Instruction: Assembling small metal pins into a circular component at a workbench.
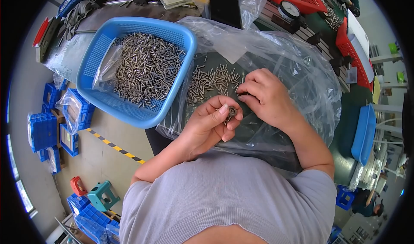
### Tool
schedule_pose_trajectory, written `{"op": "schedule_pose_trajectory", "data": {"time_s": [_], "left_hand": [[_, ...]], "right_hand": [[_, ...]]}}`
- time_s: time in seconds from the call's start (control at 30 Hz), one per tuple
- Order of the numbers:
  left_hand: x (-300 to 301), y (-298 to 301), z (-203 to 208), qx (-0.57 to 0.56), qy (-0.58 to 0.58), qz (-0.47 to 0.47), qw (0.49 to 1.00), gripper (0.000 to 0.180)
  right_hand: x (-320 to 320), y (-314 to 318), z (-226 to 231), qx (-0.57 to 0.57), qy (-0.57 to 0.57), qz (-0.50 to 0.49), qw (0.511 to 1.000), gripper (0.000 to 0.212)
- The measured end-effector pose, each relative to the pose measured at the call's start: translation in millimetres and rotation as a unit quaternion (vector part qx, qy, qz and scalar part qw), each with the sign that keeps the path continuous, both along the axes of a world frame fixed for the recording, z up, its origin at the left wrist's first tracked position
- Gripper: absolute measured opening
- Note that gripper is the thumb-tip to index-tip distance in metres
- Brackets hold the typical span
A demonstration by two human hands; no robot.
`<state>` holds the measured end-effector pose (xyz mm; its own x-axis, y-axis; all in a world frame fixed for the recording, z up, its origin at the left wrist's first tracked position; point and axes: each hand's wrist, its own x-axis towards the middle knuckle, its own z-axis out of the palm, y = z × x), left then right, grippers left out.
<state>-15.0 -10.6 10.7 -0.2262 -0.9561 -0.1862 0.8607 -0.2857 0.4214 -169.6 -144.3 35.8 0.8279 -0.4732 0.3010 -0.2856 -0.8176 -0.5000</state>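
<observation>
My left hand is curled around a small round metal ring, with the thumb and fingers closed on it. Small metal pins seem to show below the ring, among the fingers. To its right, my right hand pinches at the edge of a loose pile of small metal pins; something small and dark shows at its fingertips, too small to name. The pile lies on clear plastic sheeting over the green table. Left of it stands a blue perforated basket holding a great many similar pins and a clear bag.
A black phone lies beyond the pile. At the far right are a dial gauge and red baskets. A blue tray sits at the right edge. Blue crates and a green stool stand on the floor at left.
</observation>
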Motion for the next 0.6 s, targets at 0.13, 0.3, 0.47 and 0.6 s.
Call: {"op": "schedule_pose_trajectory", "data": {"time_s": [0.13, 0.3, 0.47, 0.6], "left_hand": [[0, -1, 0, 0.002, 0.003, -0.003, 1.0, 0.025], [-1, -1, 0, 0.0, -0.001, 0.001, 1.0, 0.025], [0, 0, 0, 0.009, -0.001, 0.001, 1.0, 0.024], [0, 0, 1, 0.019, 0.012, 0.003, 1.0, 0.022]], "right_hand": [[2, 2, -2, -0.023, 0.0, 0.01, 1.0, 0.019], [2, 2, -4, -0.047, -0.011, 0.032, 0.998, 0.016], [-5, 10, 20, 0.347, -0.034, -0.034, 0.937, 0.003], [-5, 13, 15, 0.525, -0.123, 0.055, 0.84, 0.004]]}}
